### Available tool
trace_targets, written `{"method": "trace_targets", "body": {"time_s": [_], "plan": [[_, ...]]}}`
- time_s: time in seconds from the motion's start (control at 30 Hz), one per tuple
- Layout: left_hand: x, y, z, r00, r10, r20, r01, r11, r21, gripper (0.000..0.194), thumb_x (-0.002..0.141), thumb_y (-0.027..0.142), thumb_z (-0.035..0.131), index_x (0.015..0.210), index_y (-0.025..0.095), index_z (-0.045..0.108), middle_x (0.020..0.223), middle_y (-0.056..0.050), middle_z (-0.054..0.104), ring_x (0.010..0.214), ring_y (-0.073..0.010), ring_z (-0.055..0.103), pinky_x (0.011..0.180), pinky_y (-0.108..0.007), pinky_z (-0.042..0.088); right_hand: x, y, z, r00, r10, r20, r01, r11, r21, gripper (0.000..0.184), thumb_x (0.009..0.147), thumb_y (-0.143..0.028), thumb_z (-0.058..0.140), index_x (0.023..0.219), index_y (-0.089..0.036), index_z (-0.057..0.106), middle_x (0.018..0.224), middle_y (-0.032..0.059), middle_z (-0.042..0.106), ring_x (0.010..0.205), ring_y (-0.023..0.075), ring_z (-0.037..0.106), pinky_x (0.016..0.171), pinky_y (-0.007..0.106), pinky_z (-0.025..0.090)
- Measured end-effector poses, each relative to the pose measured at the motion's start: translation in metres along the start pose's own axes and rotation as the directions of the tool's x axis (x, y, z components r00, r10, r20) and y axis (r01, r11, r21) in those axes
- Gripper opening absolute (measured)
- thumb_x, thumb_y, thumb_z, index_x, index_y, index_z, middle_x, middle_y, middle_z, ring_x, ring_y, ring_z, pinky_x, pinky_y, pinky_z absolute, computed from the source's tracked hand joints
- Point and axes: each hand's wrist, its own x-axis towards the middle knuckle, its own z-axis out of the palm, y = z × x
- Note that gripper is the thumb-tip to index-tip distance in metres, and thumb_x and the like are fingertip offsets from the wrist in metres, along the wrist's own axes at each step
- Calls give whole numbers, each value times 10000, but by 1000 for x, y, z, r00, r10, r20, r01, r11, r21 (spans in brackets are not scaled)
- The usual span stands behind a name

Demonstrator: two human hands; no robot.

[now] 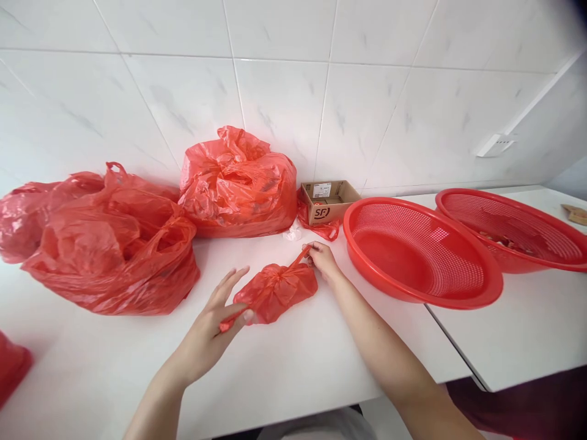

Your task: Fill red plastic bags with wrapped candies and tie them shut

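Observation:
A small red plastic bag (279,290), knotted in the middle, lies on the white table in front of me. My left hand (220,318) pinches one of its handle ends between thumb and index finger, the other fingers stretched out. At the bag's far right, my right hand (321,258) has its fingers closed on the other handle end, which is drawn out into a thin strip. What the bag contains is hidden by the film.
Large filled red bags (238,189) stand against the tiled wall, with more bags (114,244) at left. An open cardboard box (328,211) sits behind my right hand. Right of it are a red perforated basin (389,250) and a second basin (527,214) with some contents.

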Motion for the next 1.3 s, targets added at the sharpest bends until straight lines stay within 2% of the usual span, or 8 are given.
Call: {"method": "trace_targets", "body": {"time_s": [0.1,0.27,0.37,0.5,0.7,0.9,1.13,1.3], "plan": [[29,12,2,998,57,-16,-58,922,-382,355,941,453,469,784,228,696,1490,-41,460,1416,-290,328,1163,-455,252,-15,-20,5,997,-62,42,61,998,30,214,715,-381,595,795,-183,576,655,-23,600,468,78,432,480,231,354],[74,19,22,984,-178,-11,99,594,-799,376,909,521,502,951,188,670,853,-61,682,843,-196,641,794,-314,506,-48,-71,20,939,-289,188,289,957,32,171,781,-351,627,856,-198,614,744,-13,629,623,106,546,565,228,431],[79,23,29,985,-145,98,166,604,-780,337,823,445,669,1012,167,690,811,-46,675,743,-177,633,726,-297,501,-55,-96,30,861,-387,330,410,912,1,123,817,-310,610,855,-194,630,797,3,654,711,126,595,626,243,466],[73,24,31,966,-134,219,253,645,-721,363,750,410,756,1005,153,718,932,-85,710,803,-204,653,741,-308,490,-49,-104,44,856,-342,389,394,917,-61,114,825,-301,618,848,-189,608,732,-5,643,704,136,614,690,273,483],[74,8,27,977,-215,7,142,620,-771,368,761,490,719,644,151,637,620,9,579,603,-112,527,621,-240,424,-51,-79,47,850,-315,422,449,853,-268,288,930,-347,491,1202,-251,485,851,-7,626,705,143,596,677,287,448],[75,11,22,970,-228,-90,73,618,-783,331,773,474,708,882,162,725,771,-38,678,736,-158,592,734,-274,475,-79,-83,44,852,-499,158,523,795,-308,113,960,-338,436,1040,-259,445,531,-98,363,474,128,371,544,258,301],[69,11,17,965,-179,-192,-17,686,-728,197,718,279,764,699,176,597,798,-21,671,738,-159,616,679,-272,490,-87,-92,38,884,-193,426,421,725,-545,132,810,-165,505,897,-264,510,614,-70,512,519,119,450,541,242,320],[62,2,8,975,-76,-209,-83,747,-660,218,663,90,691,727,191,509,828,1,634,734,-126,590,630,-229,469,-80,-94,41,776,-410,479,603,705,-373,296,812,-139,518,1070,-268,582,1095,6,652,962,163,608,823,304,461]]}}
